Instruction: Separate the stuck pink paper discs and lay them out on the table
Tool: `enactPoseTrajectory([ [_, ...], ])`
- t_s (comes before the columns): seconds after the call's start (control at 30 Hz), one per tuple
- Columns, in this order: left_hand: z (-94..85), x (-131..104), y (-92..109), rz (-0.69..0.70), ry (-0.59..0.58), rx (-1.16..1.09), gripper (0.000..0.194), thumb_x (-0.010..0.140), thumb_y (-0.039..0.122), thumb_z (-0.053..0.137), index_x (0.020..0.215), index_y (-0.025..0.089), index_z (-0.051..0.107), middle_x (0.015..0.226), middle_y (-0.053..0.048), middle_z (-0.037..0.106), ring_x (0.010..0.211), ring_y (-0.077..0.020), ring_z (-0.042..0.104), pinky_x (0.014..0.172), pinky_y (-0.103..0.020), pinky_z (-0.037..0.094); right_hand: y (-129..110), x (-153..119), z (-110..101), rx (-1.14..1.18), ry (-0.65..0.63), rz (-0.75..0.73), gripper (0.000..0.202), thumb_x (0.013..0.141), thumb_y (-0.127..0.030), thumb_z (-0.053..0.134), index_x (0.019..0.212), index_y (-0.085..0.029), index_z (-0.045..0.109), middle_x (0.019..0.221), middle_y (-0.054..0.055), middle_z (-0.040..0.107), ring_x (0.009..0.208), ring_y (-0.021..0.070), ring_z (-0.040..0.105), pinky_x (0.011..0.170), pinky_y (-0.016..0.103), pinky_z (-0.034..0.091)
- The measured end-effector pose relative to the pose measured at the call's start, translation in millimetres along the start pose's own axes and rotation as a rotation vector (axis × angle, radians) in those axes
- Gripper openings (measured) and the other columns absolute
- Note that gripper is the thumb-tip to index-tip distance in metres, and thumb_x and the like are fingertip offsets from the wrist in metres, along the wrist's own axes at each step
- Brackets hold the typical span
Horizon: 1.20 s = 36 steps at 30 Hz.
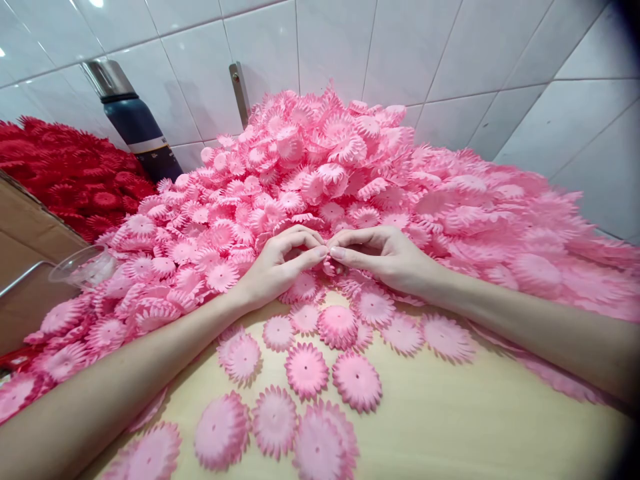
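Observation:
My left hand (pixel 283 261) and my right hand (pixel 385 257) meet at the fingertips in the middle of the view. Both are pinched, thumb against fingers, on a small pink petal piece (pixel 329 267) that shows just below the fingertips. Its shape is mostly hidden. Behind the hands rises a large heap of pink scalloped petal discs (pixel 330 173). Closer to me, loose discs with small centre holes lie on the pale table (pixel 425 427), among them a darker-edged disc (pixel 307 371) and a stacked group (pixel 221 430).
A dark blue bottle (pixel 135 127) with a metal cap leans at the back left, near a red petal heap (pixel 75 173). A cardboard box (pixel 30 233) and a clear plastic cup (pixel 85 267) are at the left. A tiled wall (pixel 330 40) closes the back.

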State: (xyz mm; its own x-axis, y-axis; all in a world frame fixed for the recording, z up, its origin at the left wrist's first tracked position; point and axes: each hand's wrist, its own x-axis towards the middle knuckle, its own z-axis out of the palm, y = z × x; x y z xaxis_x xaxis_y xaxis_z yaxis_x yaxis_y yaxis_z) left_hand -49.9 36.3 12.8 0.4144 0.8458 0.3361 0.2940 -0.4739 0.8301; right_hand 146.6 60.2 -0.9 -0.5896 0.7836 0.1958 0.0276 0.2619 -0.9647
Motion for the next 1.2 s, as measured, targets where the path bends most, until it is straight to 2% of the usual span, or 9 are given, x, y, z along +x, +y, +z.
enactPoseTrajectory([
  [0.37, 1.2, 0.0, 0.6, 0.007, -0.012, -0.001, 0.018, 0.085, 0.025, 0.058, 0.073, 0.013, 0.065, 0.093, -0.006, 0.059, 0.089, -0.0146, 0.056, 0.086, -0.027, 0.043, -0.8, -0.5, 0.2, 0.008, -0.023, -0.001, 0.017, 0.08, -0.032, 0.069, 0.085, -0.016, 0.07, 0.08, 0.001, 0.064, 0.074, 0.0125, 0.055, 0.068, 0.025, 0.042],
  [0.57, 0.2, -0.1, 0.0, 0.006, -0.015, -0.022, 0.019, 0.086, 0.023, 0.057, 0.072, 0.013, 0.064, 0.093, -0.005, 0.059, 0.09, -0.0138, 0.056, 0.088, -0.026, 0.042, -0.2, -1.0, 0.6, 0.064, -0.021, 0.0, 0.012, 0.079, -0.028, 0.07, 0.086, -0.019, 0.072, 0.081, 0.0, 0.065, 0.075, 0.0109, 0.056, 0.069, 0.023, 0.043],
  [1.2, 0.7, 0.1, 0.8, 0.002, -0.013, -0.016, 0.016, 0.084, 0.022, 0.06, 0.072, 0.012, 0.066, 0.093, -0.006, 0.058, 0.089, -0.0138, 0.056, 0.086, -0.027, 0.042, -0.9, -0.7, -0.7, 0.048, -0.047, -0.016, 0.012, 0.08, -0.026, 0.069, 0.086, -0.017, 0.071, 0.081, 0.0, 0.065, 0.075, 0.0107, 0.056, 0.07, 0.023, 0.042],
])
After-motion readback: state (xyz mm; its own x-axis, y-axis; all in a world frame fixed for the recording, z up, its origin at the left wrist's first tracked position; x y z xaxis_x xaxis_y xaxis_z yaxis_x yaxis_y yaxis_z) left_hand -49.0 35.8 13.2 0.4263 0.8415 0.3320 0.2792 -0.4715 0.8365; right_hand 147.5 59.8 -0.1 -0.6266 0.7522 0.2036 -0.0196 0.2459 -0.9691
